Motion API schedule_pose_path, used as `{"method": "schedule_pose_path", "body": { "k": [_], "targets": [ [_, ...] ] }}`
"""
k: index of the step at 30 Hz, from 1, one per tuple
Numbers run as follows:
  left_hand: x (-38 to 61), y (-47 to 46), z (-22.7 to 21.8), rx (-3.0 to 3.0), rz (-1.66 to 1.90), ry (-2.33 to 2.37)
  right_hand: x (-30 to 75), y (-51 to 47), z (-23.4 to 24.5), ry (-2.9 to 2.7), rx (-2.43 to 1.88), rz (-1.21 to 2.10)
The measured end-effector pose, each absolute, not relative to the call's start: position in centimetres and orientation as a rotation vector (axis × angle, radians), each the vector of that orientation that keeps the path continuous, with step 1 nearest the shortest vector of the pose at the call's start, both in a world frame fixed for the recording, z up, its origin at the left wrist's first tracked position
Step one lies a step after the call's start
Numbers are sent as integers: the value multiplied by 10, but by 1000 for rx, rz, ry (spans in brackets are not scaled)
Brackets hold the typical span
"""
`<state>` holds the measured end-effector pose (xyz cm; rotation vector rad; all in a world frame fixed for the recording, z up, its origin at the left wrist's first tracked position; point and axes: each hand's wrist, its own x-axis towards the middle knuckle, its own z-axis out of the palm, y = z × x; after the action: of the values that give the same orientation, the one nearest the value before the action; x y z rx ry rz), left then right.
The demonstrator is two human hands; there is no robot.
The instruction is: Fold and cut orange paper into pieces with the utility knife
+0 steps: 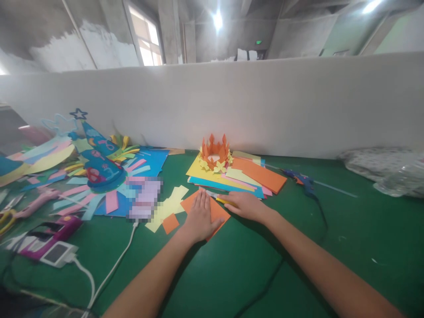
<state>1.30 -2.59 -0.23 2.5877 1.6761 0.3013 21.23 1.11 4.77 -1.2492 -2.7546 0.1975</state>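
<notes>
My left hand (199, 217) lies flat with fingers stretched out on an orange paper sheet (218, 211) on the green table (298, 247). My right hand (243, 204) is closed round a yellow utility knife (221, 199), whose tip rests at the far edge of the orange sheet. A small orange square (170, 223) lies left of my left hand, beside a pale yellow cut paper shape (167, 207). Behind the hands stands an orange paper crown (215, 153) on a stack of coloured paper (245, 179).
A blue paper cone hat (99, 161) with coloured strips sits at the left. A blue glue gun (303, 181) with its cable lies at the right, a plastic bag (384, 170) beyond it. A white charger (58, 255), a pink device (49, 234) and scissors (6, 216) lie at the near left. A white partition wall (265, 106) closes the back.
</notes>
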Motion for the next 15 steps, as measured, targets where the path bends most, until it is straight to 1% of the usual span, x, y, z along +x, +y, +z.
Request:
{"method": "schedule_pose_path", "body": {
  "k": [6,11,15],
  "targets": [
    [12,-25,-11,2597,381,1688,251,-7,51,-2750,-1220,163],
    [12,-27,-3,2555,374,1639,292,-13,47,-2555,-1448,64],
    [10,-30,7,2536,507,1602,312,-6,40,-2383,-1550,34]
  ]
}}
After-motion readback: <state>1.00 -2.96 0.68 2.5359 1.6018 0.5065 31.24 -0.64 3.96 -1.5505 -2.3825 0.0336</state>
